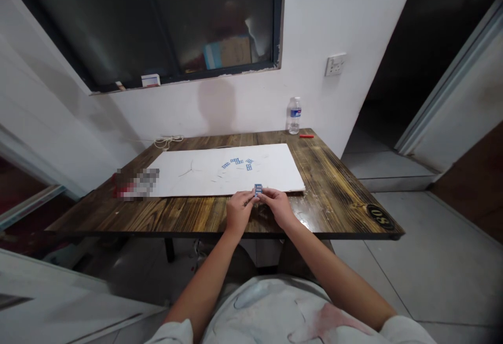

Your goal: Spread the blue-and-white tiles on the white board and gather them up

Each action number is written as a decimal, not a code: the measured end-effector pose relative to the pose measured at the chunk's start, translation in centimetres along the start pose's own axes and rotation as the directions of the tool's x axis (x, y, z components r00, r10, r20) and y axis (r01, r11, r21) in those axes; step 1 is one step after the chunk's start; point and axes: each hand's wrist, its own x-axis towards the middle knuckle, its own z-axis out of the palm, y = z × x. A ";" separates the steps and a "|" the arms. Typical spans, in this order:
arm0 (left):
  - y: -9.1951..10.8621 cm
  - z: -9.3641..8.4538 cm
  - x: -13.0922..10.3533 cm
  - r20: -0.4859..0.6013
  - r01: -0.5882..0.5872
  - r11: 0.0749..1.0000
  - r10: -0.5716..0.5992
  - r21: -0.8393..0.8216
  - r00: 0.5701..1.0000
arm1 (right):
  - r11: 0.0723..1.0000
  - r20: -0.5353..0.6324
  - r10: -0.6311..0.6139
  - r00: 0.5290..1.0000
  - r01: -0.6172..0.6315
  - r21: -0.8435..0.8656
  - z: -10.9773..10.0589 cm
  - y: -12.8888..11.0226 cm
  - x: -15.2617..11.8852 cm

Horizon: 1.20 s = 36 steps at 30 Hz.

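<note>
A small blue-and-white piece [258, 189] is held upright between my left hand [239, 209] and my right hand [278, 207], just above the near edge of a white board [204, 176]. The fingertips of both hands pinch its lower part. Several similar blue-and-white pieces [234, 161] lie in a loose curve on the board, beyond my hands. Thin dark marks show on the board, some near these pieces and some farther left.
The board lies on a dark wooden table [334, 197]. At the back right stand a plastic bottle [294, 116] and a red stick-like object [306, 136]. A white cable [168, 140] lies back left. A pixelated patch covers the board's left end.
</note>
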 end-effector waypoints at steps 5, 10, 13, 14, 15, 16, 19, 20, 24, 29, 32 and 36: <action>-0.1 0.0 -0.1 -0.031 0.016 1.000 -0.016 0.015 0.999 | 0.999 -0.039 0.024 0.999 -0.023 0.034 0.0 0.0 0.0; 0.0 -0.1 0.0 0.003 -0.022 1.000 0.022 0.020 1.000 | 1.000 0.012 0.018 1.000 -0.018 0.011 0.1 -0.2 -0.1; 0.0 -0.2 0.1 0.023 -0.048 0.998 0.047 0.048 0.999 | 0.999 0.003 0.028 1.000 -0.028 0.022 0.0 0.0 0.0; 0.0 -0.2 0.1 0.030 -0.056 0.997 0.054 0.057 0.998 | 0.999 -0.018 0.037 0.999 -0.036 0.030 0.0 0.0 0.0; 0.0 -0.2 0.0 0.036 -0.064 0.996 0.062 0.066 0.997 | 0.998 -0.040 0.044 0.998 -0.042 0.040 0.0 0.0 0.1; 0.0 -0.2 0.0 0.040 -0.074 0.995 0.071 0.074 0.997 | 0.998 -0.049 0.048 0.998 -0.046 0.047 0.1 0.0 0.0; 0.0 -0.1 0.0 0.047 -0.100 0.991 0.096 0.095 0.994 | 0.998 -0.002 0.038 0.999 -0.038 0.040 0.2 -0.3 0.0; 0.0 -0.1 0.0 0.052 -0.105 0.990 0.101 0.098 0.994 | 0.999 0.015 0.034 0.999 -0.035 0.032 0.3 -0.4 -0.1; 0.0 -0.2 0.3 0.086 -0.124 0.989 0.117 0.081 0.989 | 0.999 0.036 0.032 0.999 -0.033 0.030 0.3 -0.5 -0.1; -0.2 -0.7 0.3 0.088 -0.124 0.992 0.121 0.038 0.989 | 0.999 0.077 0.038 0.996 -0.039 0.016 0.3 -0.4 -0.2; -0.3 -1.1 0.1 0.086 -0.118 0.993 0.116 0.013 0.990 | 1.000 0.096 0.029 0.995 -0.029 0.001 0.3 -0.4 -0.3; -0.5 -1.9 0.1 0.148 -0.123 0.992 0.121 0.006 0.982 | 0.999 0.111 0.039 0.993 -0.038 -0.014 0.3 -0.6 -0.4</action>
